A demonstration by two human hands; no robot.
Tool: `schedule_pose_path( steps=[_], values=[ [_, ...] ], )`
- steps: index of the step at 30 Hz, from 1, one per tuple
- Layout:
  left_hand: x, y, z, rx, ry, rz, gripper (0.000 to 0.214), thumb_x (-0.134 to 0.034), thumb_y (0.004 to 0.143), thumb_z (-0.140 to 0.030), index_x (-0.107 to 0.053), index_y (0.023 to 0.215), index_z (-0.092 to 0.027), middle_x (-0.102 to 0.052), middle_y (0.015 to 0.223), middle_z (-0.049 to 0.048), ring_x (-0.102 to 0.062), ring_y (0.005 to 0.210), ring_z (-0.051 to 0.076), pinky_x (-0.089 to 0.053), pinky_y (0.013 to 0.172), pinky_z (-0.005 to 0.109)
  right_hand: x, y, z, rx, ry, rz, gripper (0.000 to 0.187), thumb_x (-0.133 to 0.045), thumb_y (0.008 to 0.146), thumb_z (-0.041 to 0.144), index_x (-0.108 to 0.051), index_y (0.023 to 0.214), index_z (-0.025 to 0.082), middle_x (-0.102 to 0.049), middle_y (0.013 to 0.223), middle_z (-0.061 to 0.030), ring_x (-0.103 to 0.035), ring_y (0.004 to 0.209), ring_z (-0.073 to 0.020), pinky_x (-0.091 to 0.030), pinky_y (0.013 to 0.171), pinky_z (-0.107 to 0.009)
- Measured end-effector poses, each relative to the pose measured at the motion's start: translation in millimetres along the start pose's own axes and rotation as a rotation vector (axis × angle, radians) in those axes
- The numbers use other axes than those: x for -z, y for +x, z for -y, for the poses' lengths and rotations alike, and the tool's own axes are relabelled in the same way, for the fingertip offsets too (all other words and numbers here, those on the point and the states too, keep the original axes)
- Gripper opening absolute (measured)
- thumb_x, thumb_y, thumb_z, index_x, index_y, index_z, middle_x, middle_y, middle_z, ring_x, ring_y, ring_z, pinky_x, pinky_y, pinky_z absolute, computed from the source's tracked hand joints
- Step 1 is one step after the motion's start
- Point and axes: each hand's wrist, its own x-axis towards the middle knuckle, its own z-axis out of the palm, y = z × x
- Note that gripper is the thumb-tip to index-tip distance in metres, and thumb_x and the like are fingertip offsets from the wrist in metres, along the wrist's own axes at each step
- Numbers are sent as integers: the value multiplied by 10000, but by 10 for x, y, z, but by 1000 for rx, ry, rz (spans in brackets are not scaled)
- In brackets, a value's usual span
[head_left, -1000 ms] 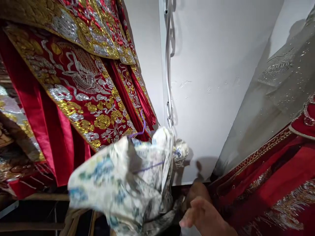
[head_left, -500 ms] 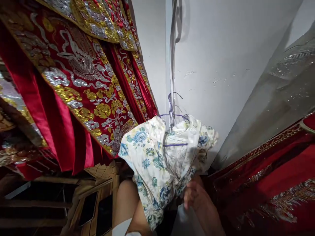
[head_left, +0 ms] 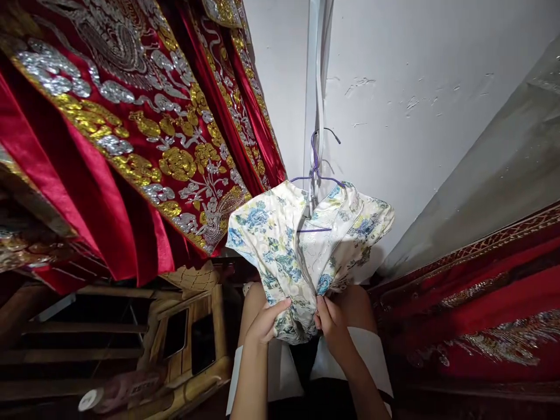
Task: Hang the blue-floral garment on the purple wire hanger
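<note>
A white blouse [head_left: 273, 245] with blue and green flowers hangs on a purple wire hanger [head_left: 315, 166], its front gaping at the neck. My left hand [head_left: 265, 322] grips the lower left of the blouse, thumb on the front and fingers hidden behind the cloth. With its fingertips, my right hand [head_left: 330, 321] pinches the front edge near the bottom of the neck opening. The blouse's lower part is bunched above my knees. The hanger's crossbar shows inside the neckline.
Red embroidered hangings [head_left: 175, 166] cover the left side. A white strap [head_left: 320, 76] runs down the white wall [head_left: 394, 70] to the hanger. Bamboo furniture [head_left: 210, 344] and a bottle [head_left: 122, 392] are low on the left. Red beaded cloth [head_left: 494, 315] hangs at right beside a plastic cover [head_left: 472, 169].
Both hands now hold the lower front of the blouse; before, my right hand was blurred beside it. The view has shifted, and the blouse appears higher and straighter.
</note>
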Motion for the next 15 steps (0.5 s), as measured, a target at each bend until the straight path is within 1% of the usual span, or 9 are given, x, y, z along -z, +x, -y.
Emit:
schedule_pose_path(
  steps=[1,2,5,8,12,15],
  values=[
    [-8,-9,-1,31,-18,-1,624,-938,583,-417,-749,1122,-167,-770,1144,167,-664,1209,406,-471,1114,547,6,-9,8,6,-31,8,553,-465,940,721,-424,657,247,-400,561,22,-405,530,-162,-327,529,-316],
    [-28,-17,-10,46,-27,-4,656,-940,574,-422,-744,1144,-165,-767,1162,167,-653,1230,404,-449,1136,551,21,-18,18,15,-54,11,564,-450,946,721,-426,645,245,-411,552,18,-412,530,-161,-328,536,-315],
    [-110,-44,-46,10,-15,-12,719,-933,584,-443,-721,1216,-171,-752,1214,164,-629,1278,384,-415,1169,536,89,-43,44,37,-74,19,547,-456,969,676,-495,655,230,-454,552,17,-432,535,-156,-340,561,-307],
    [-154,-68,-43,-10,7,-14,763,-933,581,-471,-707,1249,-179,-753,1213,159,-614,1303,369,-402,1181,517,144,-51,45,42,-52,64,485,-487,981,621,-537,709,223,-491,578,26,-456,550,-153,-358,584,-300],
    [-136,-88,-9,1,8,-35,725,-916,615,-475,-702,1242,-179,-767,1157,154,-640,1270,347,-422,1161,498,145,-27,-4,60,-57,92,446,-531,979,548,-474,674,227,-490,588,33,-446,552,-140,-347,585,-293],
    [-107,-59,-10,-30,-1,-65,669,-908,627,-448,-707,1215,-199,-777,1115,133,-677,1205,325,-473,1111,476,123,-14,-41,67,-18,56,426,-538,973,499,-453,653,230,-461,576,37,-423,547,-137,-336,579,-290]
  ],
)
